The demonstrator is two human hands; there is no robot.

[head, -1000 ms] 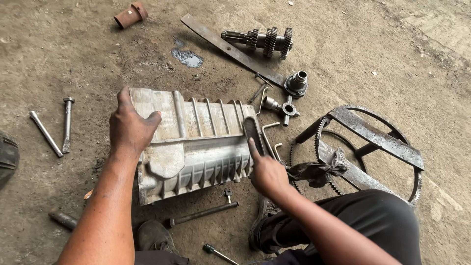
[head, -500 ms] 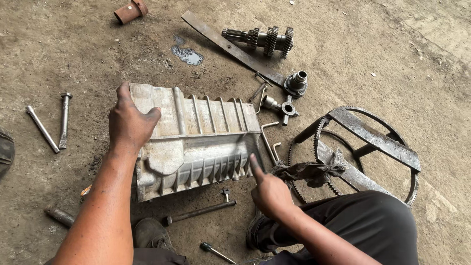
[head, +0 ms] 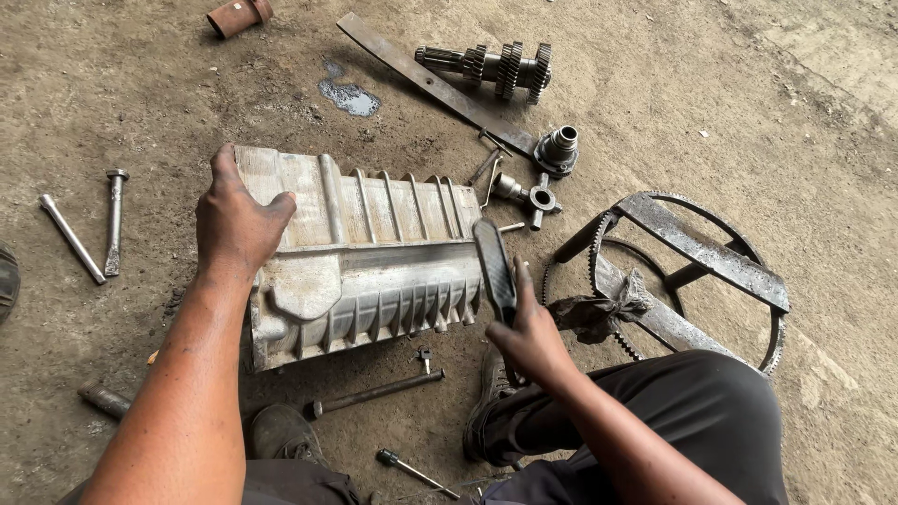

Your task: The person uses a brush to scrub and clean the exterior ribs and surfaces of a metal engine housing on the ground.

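The left hand (head: 236, 224) is pressing down flat on the ribbed metal casing (head: 365, 252), fingers spread and unclenched, palm covering the casing's far left corner, thumb hooking over towards the ribs. The casing is lying on the dirt floor (head: 140, 103) directly beneath those fingers and stretching away to their right.

Over on the other side, the right hand (head: 531, 339) is gripping a dark flat tool (head: 494, 269), fingers curled tight around its lower end. The tool is rising up and away from the knuckles, its upper part lying just against the casing's right end.

Left of the left fingers, well apart, two long bolts (head: 92, 234) are lying on the ground. Beyond the fingertips of both hands, a geared shaft (head: 496, 65) is sitting beside a long flat bar (head: 421, 79), and nearer in, a small cross-shaped fitting (head: 533, 198) is resting just past the tool's tip. To the right of the right hand, a toothed ring frame (head: 692, 262) is lying with a rag (head: 603, 309) draped on it. Below the casing, near the right wrist, a metal rod (head: 374, 393) is lying on the floor.
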